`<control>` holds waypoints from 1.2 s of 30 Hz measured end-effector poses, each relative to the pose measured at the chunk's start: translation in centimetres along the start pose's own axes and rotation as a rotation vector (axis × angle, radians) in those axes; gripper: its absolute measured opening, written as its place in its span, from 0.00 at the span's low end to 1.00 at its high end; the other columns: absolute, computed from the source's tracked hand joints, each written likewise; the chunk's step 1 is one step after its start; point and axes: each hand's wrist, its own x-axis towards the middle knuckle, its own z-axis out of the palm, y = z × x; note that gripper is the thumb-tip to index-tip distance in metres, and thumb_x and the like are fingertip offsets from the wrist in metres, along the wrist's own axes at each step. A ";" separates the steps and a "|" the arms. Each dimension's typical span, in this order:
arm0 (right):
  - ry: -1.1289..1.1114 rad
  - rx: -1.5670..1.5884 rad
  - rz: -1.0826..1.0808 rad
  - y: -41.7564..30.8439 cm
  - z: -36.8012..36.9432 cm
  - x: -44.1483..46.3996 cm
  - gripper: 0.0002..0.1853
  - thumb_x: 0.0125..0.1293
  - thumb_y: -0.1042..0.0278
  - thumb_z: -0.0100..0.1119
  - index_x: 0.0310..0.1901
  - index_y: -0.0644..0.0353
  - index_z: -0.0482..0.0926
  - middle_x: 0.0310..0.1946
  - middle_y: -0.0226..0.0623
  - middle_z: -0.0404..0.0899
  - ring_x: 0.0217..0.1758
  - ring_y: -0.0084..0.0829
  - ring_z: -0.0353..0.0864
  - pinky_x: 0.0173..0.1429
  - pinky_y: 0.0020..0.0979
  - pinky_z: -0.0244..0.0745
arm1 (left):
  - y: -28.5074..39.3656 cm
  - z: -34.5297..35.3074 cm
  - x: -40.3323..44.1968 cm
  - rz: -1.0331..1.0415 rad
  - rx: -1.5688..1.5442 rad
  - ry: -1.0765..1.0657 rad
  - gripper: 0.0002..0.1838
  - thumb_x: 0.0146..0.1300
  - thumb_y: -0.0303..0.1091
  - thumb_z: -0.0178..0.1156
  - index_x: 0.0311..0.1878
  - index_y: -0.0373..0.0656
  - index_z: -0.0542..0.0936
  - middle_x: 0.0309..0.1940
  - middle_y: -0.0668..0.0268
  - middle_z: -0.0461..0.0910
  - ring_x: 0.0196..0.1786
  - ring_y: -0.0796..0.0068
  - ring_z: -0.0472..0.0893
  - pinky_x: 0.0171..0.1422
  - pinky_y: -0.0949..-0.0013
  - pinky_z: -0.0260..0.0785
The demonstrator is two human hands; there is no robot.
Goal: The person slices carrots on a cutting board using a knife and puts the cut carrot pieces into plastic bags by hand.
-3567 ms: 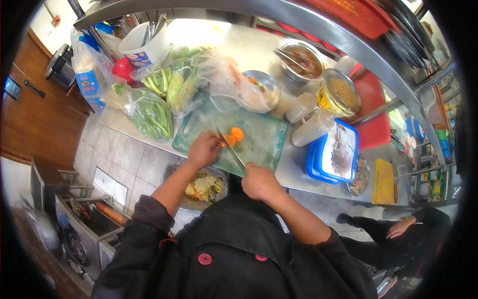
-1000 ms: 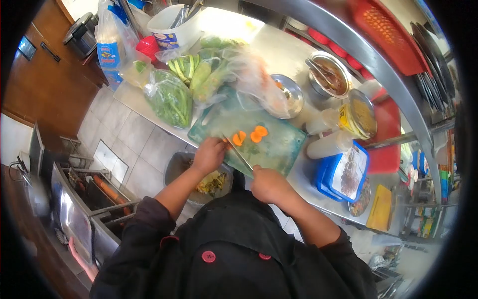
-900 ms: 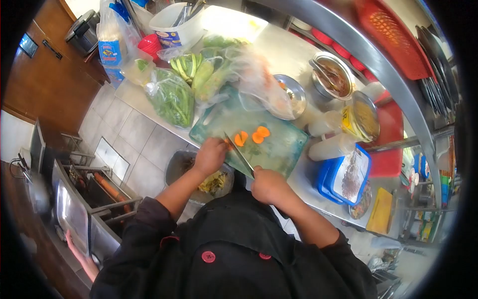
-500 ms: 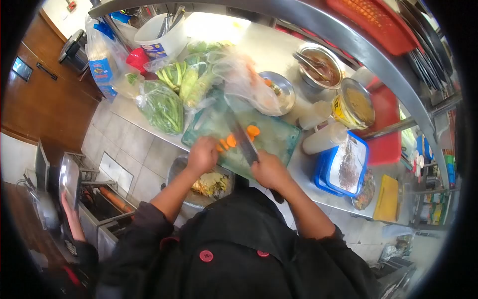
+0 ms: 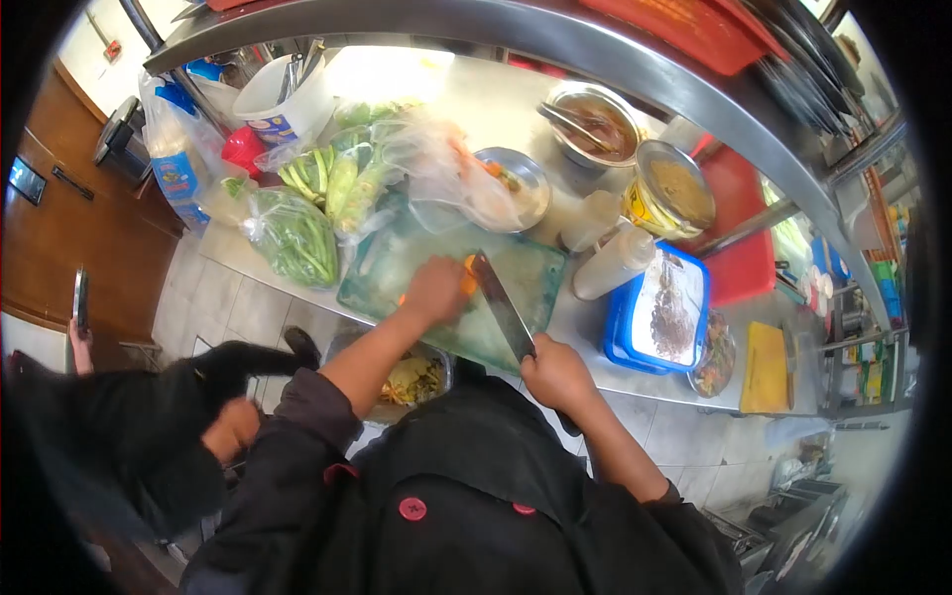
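Observation:
My right hand (image 5: 557, 373) is wrapped round the handle of a large kitchen knife (image 5: 504, 305), its blade slanting up and left over a green cutting board (image 5: 535, 266). The knife tip is beside some orange carrot slices (image 5: 470, 275). My left hand (image 5: 437, 290) is curled down over the slices on the board, hiding most of them. Behind the board, a metal bowl (image 5: 538, 201) with chopped vegetables stands partly under a clear plastic bag (image 5: 436, 169). Below the board's near edge is a container of vegetable scraps (image 5: 409, 382).
Bagged green vegetables (image 5: 296, 243) lie left of the board. To the right stand a squeeze bottle (image 5: 617, 264), a blue tub of white powder (image 5: 662, 312) and a pot of brown sauce (image 5: 598, 124). A metal shelf rail (image 5: 516, 38) crosses above. A co-worker's dark sleeve (image 5: 119, 426) is close at left.
My left hand has moved right and up, over the carrot slices. The knife has shifted right of them, still in my right hand. A co-worker has come closer at left.

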 end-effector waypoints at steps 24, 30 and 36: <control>-0.085 -0.043 0.069 -2.3 5.0 4.3 0.17 0.63 0.68 0.50 0.49 0.71 0.74 0.43 0.66 0.82 0.50 0.61 0.82 0.57 0.51 0.75 | -1.4 -0.4 -4.2 0.205 -0.067 0.063 0.14 0.53 0.35 0.66 0.45 0.47 0.85 0.45 0.67 0.83 0.47 0.59 0.77 0.52 0.57 0.68; -0.017 0.002 -0.013 -1.8 1.2 3.7 0.16 0.64 0.66 0.49 0.47 0.71 0.75 0.42 0.64 0.81 0.48 0.62 0.80 0.56 0.52 0.74 | -6.6 -3.1 -5.5 0.056 -0.188 0.169 0.21 0.51 0.31 0.67 0.51 0.44 0.83 0.49 0.57 0.81 0.52 0.51 0.78 0.59 0.54 0.71; 0.038 0.025 0.060 0.2 0.2 0.5 0.17 0.65 0.65 0.48 0.47 0.70 0.76 0.41 0.64 0.81 0.48 0.62 0.80 0.57 0.52 0.73 | -5.7 -3.7 -6.7 -0.211 -0.185 -0.089 0.25 0.52 0.31 0.69 0.57 0.41 0.79 0.51 0.53 0.78 0.55 0.47 0.77 0.61 0.55 0.71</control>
